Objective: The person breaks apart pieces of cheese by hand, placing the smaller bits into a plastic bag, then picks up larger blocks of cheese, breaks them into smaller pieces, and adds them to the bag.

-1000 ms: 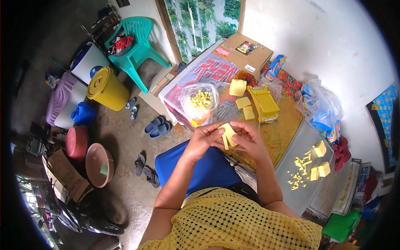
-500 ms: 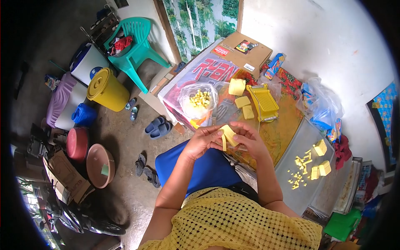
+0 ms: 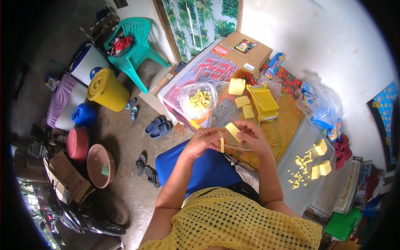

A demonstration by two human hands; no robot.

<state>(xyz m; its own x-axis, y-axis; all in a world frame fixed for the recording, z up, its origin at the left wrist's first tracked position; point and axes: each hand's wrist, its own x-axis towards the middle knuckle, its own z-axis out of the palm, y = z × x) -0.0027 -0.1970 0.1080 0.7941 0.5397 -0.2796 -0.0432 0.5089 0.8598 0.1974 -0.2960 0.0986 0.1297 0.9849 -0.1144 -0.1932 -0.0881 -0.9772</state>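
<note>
My left hand (image 3: 202,142) pinches a thin strip of cheese (image 3: 222,145) between thumb and fingers. In my right hand (image 3: 253,138) is a thicker slab of cheese (image 3: 232,131), apart from the strip. Both hands hover over the near edge of the table. Beyond them lie a larger cheese block (image 3: 236,86) and two cheese slabs (image 3: 242,101), beside a yellow slicer (image 3: 263,102) with parallel ribs. Small cheese cubes (image 3: 200,99) fill part of a plastic-lined bowl (image 3: 184,106) to the left.
On the right, a grey tray (image 3: 287,162) carries cheese blocks (image 3: 320,147), sticks and crumbs. A cardboard box (image 3: 258,54) and plastic bag (image 3: 321,106) stand farther back. A blue seat (image 3: 175,166) is close below my hands; slippers (image 3: 160,128) lie on the floor.
The thin strip has come away from the slab. My right hand has shifted slightly right with the slab, opening a gap between the two pieces.
</note>
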